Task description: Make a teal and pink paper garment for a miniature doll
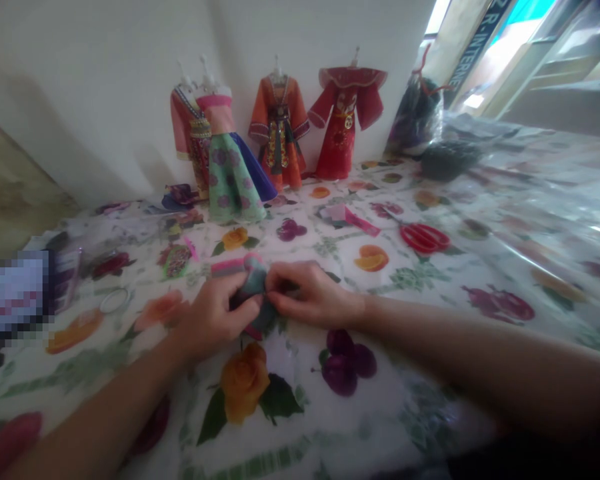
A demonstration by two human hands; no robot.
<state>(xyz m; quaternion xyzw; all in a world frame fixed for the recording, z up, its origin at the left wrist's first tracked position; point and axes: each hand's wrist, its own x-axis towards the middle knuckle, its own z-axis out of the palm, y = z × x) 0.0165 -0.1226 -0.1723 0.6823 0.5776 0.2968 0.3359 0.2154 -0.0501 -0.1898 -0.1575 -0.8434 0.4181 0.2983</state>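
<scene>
My left hand (pixel 230 307) is closed around a small piece of grey-green and pink cloth (pixel 254 277), with the thumb pressed along its near side. Against the cloth's right edge, the thumb and fingertips of my right hand (pixel 307 293) come together in a pinch. Whether a needle or thread sits between those fingertips is too small to tell. Pink-striped fabric sticks out above my left hand, and a darker pink bit shows below it. Both hands are just above the fruit-and-flower tablecloth (pixel 300 413).
Doll dresses on small stands line the wall: a green-skirted dress (pixel 235 160), an orange robe (pixel 279 133), a red gown (pixel 347 123). Red-handled scissors (pixel 424 238) and a pink strip (pixel 360 220) lie at right. A green beaded packet (pixel 179 260) and clear ring (pixel 115 300) lie left.
</scene>
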